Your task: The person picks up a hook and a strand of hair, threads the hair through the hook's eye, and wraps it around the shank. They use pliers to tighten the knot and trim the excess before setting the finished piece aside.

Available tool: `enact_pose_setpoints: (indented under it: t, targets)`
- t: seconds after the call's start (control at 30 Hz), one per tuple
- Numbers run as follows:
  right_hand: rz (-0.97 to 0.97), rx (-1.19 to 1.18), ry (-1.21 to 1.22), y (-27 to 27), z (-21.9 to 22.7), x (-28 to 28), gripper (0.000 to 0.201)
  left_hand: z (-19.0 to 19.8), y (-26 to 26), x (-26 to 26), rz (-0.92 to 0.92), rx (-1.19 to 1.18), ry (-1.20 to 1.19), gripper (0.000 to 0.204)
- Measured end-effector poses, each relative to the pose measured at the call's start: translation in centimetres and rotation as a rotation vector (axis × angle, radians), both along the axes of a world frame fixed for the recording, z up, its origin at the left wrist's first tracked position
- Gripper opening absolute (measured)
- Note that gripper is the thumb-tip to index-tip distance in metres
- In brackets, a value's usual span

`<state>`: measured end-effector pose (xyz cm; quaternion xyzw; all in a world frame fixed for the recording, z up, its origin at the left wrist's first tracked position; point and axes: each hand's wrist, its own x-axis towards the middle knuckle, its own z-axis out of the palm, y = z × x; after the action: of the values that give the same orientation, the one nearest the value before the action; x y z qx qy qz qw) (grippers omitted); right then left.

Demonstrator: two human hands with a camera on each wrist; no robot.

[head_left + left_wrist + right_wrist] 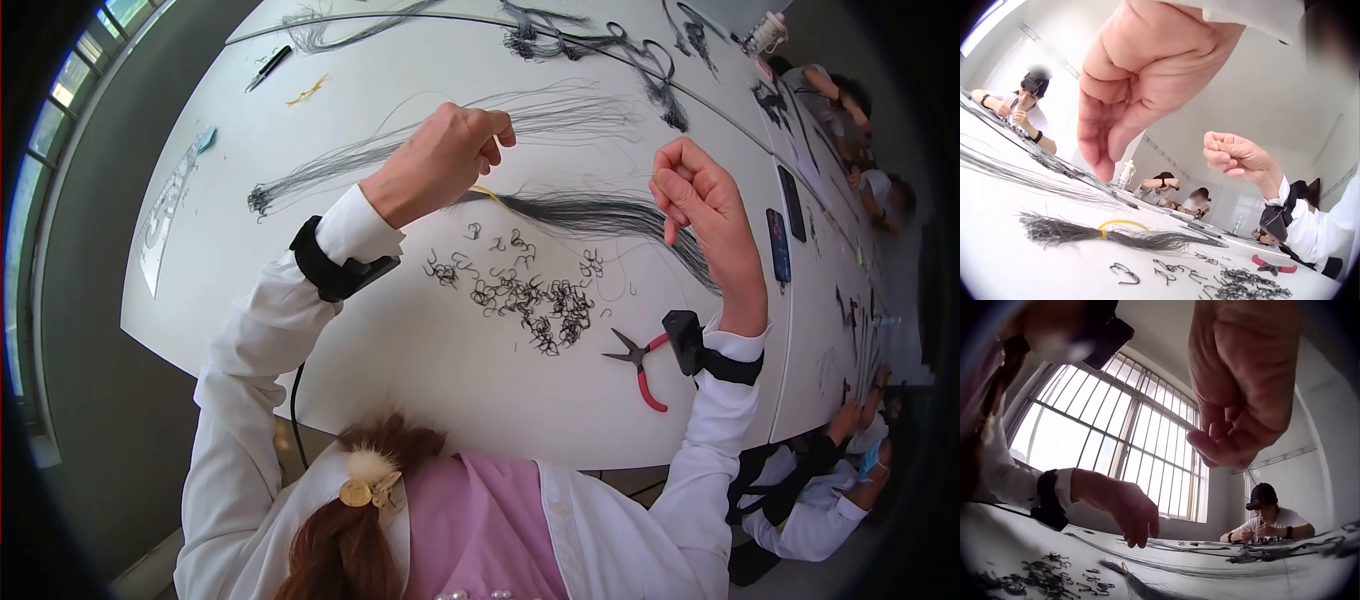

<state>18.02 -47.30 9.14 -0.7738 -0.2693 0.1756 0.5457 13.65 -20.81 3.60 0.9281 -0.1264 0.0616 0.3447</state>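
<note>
My left hand hangs above the table with its fingers bent loosely downward and no object showing in it. In the left wrist view its thumb lies close to the fingers. My right hand is raised at the right, thumb against the curled forefinger; I cannot tell whether a fine strand is pinched there. Beneath and between the hands lies a dark bundle of fine line, bound by a yellow tie. A scattered heap of black fishing hooks lies nearer my body.
Red-handled pliers lie right of the hooks. Behind the bound bundle stretches a looser bundle of line. A black pen and a yellow strip are at the far left. Phones lie along the right edge. Other people sit farther along.
</note>
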Motion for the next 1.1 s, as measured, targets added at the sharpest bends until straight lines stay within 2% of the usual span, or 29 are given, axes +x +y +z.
enact_pose_setpoints:
  t: [0.07,0.1,0.13,0.2,0.27,0.33,0.37,0.43,0.47,0.57,0.67,0.73,0.8,0.83,0.9,0.93,1.0,1.03,1.1]
  targets:
    - [-0.01,0.007,-0.037,0.3,0.0,-0.6,0.011,1.7,-0.1,-0.7,-0.003,-0.133,-0.062,0.015]
    - [-0.01,-0.021,-0.082,0.5,0.1,-0.8,0.011,2.2,-0.5,-1.3,0.004,-0.198,-0.019,0.024]
    - [-0.011,-0.05,-0.125,0.7,0.2,-1.0,0.01,2.9,-1.0,-1.9,0.001,-0.195,-0.018,0.024]
    - [-0.001,-0.065,-0.127,1.0,0.5,-1.2,0.01,3.9,-1.9,-3.1,-0.056,-0.304,0.281,0.024]
    - [-0.002,-0.082,-0.128,1.3,0.8,-1.3,0.01,3.8,-2.4,-3.8,-0.111,-0.347,0.299,0.019]
    - [0.021,-0.068,-0.145,1.3,0.9,-1.3,0.01,4.3,-2.8,-4.4,-0.008,-0.387,0.332,0.014]
    - [-0.001,-0.069,-0.142,1.1,0.8,-1.0,0.01,4.2,-2.8,-4.7,0.023,-0.452,0.279,0.01]
    - [0.134,-0.076,-0.165,0.4,0.5,-0.1,0.012,4.5,-2.3,-5.1,0.002,-0.477,0.221,0.011]
    - [0.106,-0.078,-0.163,-0.2,0.8,0.3,0.012,4.7,-1.9,-5.3,0.005,-0.51,0.155,0.011]
    - [0.164,-0.163,-0.047,-3.1,1.7,2.7,0.014,5.4,-0.7,-6.0,-0.001,-0.493,0.192,0.011]
    - [-0.033,-0.087,-0.101,-8.1,1.4,6.5,0.017,5.2,-0.1,-6.9,0.041,-0.498,0.165,0.015]
    - [-0.069,-0.023,-0.061,-12.2,2.0,9.6,0.018,4.9,0.3,-7.3,0.068,-0.475,0.188,0.015]
    - [-0.28,0.024,-0.137,-14.8,2.7,11.0,0.02,4.8,0.4,-7.6,0.101,-0.446,0.208,0.015]
    - [-0.276,0.024,-0.135,-16.7,3.4,12.0,0.02,4.6,0.3,-7.6,0.101,-0.454,0.202,0.013]
    - [-0.463,-0.388,-0.269,-19.0,4.5,13.2,0.017,4.5,0.0,-7.8,0.105,-0.462,0.197,0.012]
    - [-0.456,-0.388,-0.265,-19.0,4.2,13.0,0.017,4.6,-0.4,-8.0,0.113,-0.378,0.168,0.01]
    - [-0.764,-1.598,-0.855,-18.6,3.0,11.0,0.018,5.0,-1.4,-8.3,0.097,-0.243,0.132,0.008]
    - [-0.753,-1.463,-0.975,-17.3,2.7,9.6,0.02,4.5,-2.0,-8.3,0.04,-0.224,0.059,0.008]
    - [-0.489,-0.805,-1.026,-13.7,2.3,6.7,0.023,3.9,-3.0,-8.2,-0.068,-0.142,-0.038,0.007]
